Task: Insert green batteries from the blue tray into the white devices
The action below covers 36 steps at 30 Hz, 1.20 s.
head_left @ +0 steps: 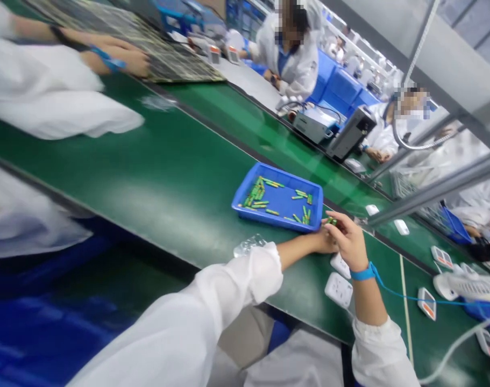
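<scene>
My right hand (349,242) wears a blue wrist strap (363,272). Its thumb and fingers are closed on small green batteries (331,221) just off the right corner of a blue tray (277,219). Tight beside it is my left hand (326,241), whose fingers are mostly hidden behind the right hand. Inside the tray lie several loose green-and-yellow batteries (257,193), mostly along its sides. Below my hands, a white device (339,290) lies on the green bench, and another white device (340,265) is partly covered by my hands.
A clear plastic bag (249,245) lies left of my forearm. At the right are white devices with screens (427,303) and a blue cord. A metal post (434,188) slants across the bench's far side. A co-worker's hand (127,56) rests at upper left; others sit opposite.
</scene>
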Tool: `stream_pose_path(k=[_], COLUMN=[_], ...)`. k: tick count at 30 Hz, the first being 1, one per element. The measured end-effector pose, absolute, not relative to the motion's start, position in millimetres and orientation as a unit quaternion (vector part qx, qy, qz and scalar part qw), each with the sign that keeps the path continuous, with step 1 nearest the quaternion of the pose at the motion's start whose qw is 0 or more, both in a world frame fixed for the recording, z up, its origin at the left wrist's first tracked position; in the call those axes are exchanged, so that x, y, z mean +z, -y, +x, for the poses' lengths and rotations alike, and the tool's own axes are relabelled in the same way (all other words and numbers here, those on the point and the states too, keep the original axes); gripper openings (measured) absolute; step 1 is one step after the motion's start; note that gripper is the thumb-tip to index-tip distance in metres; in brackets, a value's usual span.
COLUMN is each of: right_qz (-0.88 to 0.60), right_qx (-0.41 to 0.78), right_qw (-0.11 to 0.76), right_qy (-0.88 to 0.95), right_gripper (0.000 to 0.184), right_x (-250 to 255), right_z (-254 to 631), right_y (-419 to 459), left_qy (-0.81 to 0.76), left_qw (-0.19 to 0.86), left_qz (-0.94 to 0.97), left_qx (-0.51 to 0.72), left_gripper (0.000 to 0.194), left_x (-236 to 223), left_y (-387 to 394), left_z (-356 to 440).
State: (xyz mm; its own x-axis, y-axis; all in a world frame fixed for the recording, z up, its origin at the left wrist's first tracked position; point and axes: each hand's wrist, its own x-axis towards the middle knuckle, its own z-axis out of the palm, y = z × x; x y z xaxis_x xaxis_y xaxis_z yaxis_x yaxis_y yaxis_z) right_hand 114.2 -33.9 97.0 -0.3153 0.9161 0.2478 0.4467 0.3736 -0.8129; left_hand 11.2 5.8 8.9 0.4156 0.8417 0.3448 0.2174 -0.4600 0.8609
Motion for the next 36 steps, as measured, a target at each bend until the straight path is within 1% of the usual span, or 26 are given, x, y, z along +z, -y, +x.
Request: stream_pose_path(k=[2, 3, 4, 6, 9, 12, 16, 22, 27, 31, 36], right_qz=[-0.511, -0.538, -0.564, -0.605, -0.626, -0.627, -0.618, -0.601, -0.595, -0.587, -0.624], right_qx=[0.301, 0.286, 0.269, 0.238, 0.188, 0.137, 0.091, 0.093, 0.112, 0.135, 0.209], right_qw=[0.432, 0.456, 0.472, 0.481, 0.47, 0.446, 0.392, 0.293, 0.252, 0.263, 0.332], right_qy=[0.679, 0.649, 0.622, 0.588, 0.593, 0.624, 0.675, 0.738, 0.755, 0.753, 0.676], right_gripper=[0.03, 0.029, 0.028, 0.027, 0.023, 0.021, 0.027, 0.043, 0.046, 0.045, 0.036], right_x=[84, 75, 66, 46, 20, 7, 4, 9, 17, 19, 21], right_z=[155, 173, 189, 210, 221, 220, 223, 233, 235, 239, 250], right_y=[68, 86, 102, 129, 150, 154, 157, 168, 166, 163, 153], left_qy=[-0.291, -0.255, -0.22, -0.199, -0.203, -0.208, -0.209, -0.208, -0.206, -0.209, -0.216], left_qw=[0.391, 0.386, 0.36, 0.328, 0.313, 0.31, 0.304, 0.315, 0.324, 0.325, 0.322], left_qz=[0.79, 0.814, 0.848, 0.881, 0.894, 0.895, 0.896, 0.896, 0.895, 0.893, 0.891], left_qx=[0.372, 0.351, 0.319, 0.278, 0.247, 0.243, 0.248, 0.235, 0.229, 0.23, 0.234], left_gripper=[0.047, 0.044, 0.037, 0.029, 0.03, 0.032, 0.032, 0.032, 0.032, 0.032, 0.032], left_x=[6, 4, 3, 0, -2, -4, -5, -1, 1, 0, 1], left_y=[-9, -10, -12, -14, -14, -13, -14, -12, -10, -11, -11], left_z=[8, 5, 3, -2, -5, -5, -4, -5, -7, -7, -7])
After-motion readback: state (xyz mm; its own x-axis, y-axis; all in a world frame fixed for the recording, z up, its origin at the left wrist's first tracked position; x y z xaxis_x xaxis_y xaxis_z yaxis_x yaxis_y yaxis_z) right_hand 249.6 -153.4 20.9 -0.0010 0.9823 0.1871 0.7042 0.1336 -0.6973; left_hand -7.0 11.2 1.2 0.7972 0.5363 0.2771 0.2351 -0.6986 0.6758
